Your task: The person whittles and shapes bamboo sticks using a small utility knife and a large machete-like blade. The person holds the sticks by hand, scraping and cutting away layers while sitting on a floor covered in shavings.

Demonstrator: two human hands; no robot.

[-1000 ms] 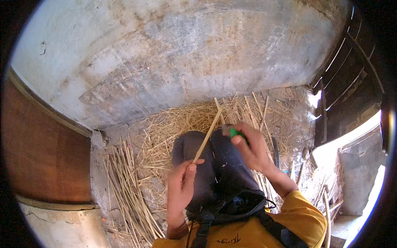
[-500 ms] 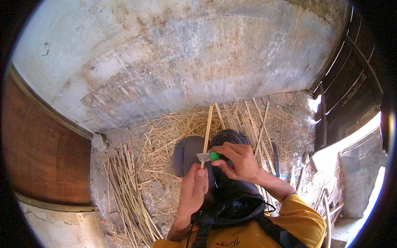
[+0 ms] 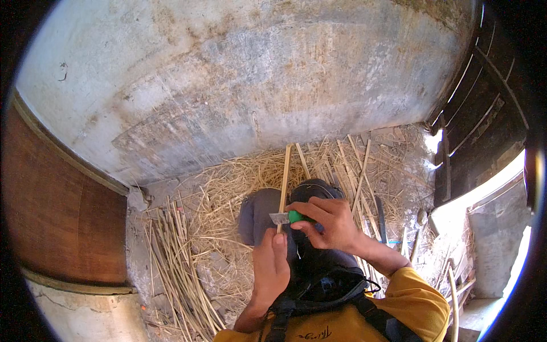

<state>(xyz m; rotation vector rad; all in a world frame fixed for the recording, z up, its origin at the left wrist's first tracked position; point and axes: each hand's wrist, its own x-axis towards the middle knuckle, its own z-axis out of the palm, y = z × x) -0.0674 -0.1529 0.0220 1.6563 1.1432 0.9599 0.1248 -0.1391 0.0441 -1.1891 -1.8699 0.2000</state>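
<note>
My left hand [image 3: 270, 264] is closed around the near end of a pale bamboo strip [image 3: 284, 179], thumb uppermost. From there the strip runs away from me over my knees towards the wall. Pinched in my right hand [image 3: 327, 221] is a green-handled scraper [image 3: 294, 216] with a short, wide metal blade [image 3: 279, 218]. The blade lies across the strip just beyond my left thumb. Part of the handle is covered by my right fingers.
Curly shavings [image 3: 228, 194] cover the floor beyond and beside my knees. A bundle of thin strips [image 3: 179, 268] lies at left, more strips [image 3: 362, 176] at right near a dark long blade-like tool [image 3: 380, 219]. A stained wall [image 3: 273, 80] rises ahead; a brown panel [image 3: 68, 199] stands left.
My left hand has shifted slightly nearer and to the right along with the strip's near end. The strip's far end has swung a little left. The scraper stays nearly in place.
</note>
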